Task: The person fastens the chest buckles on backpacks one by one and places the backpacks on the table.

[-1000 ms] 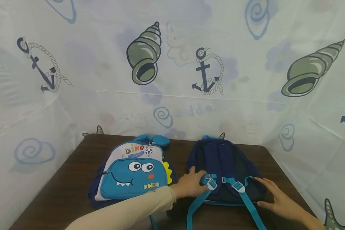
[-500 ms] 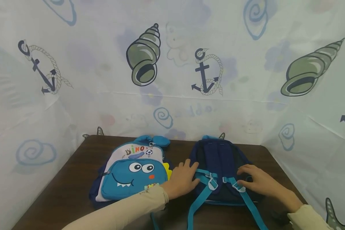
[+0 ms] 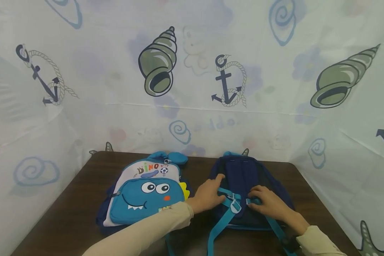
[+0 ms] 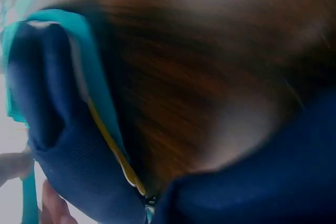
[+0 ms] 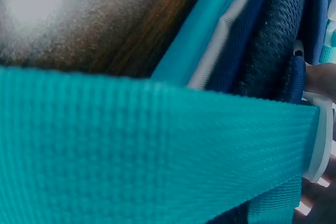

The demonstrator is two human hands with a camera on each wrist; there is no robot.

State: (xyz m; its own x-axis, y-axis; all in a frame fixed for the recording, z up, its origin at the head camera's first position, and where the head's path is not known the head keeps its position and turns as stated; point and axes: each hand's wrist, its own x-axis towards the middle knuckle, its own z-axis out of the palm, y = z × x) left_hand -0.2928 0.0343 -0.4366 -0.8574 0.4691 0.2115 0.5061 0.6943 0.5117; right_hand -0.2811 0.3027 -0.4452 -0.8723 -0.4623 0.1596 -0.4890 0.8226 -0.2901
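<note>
Two hands lie on the navy backpack (image 3: 243, 177) running near-to-far by the counter's (image 3: 83, 199) right edge, left hand (image 3: 208, 195) flat and relaxed beside one teal strap (image 3: 222, 220), right hand (image 3: 268, 206) curled over the other strap (image 3: 275, 227).

Left wrist view is blurring badly, table (image 4: 173, 77) only a brown smear. Teal strap (image 5: 147, 150) is filling the right wrist view, hiding most of the backpack (image 5: 273, 40).

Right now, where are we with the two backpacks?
Done: the dino backpack lies face up on the table, untouched; the navy backpack lies beside it, strap side up. In hand: the left hand is on the left teal strap near its white buckle, and the right hand covers the right strap's buckle. Left: both straps trail loose toward the table's near edge.
</note>
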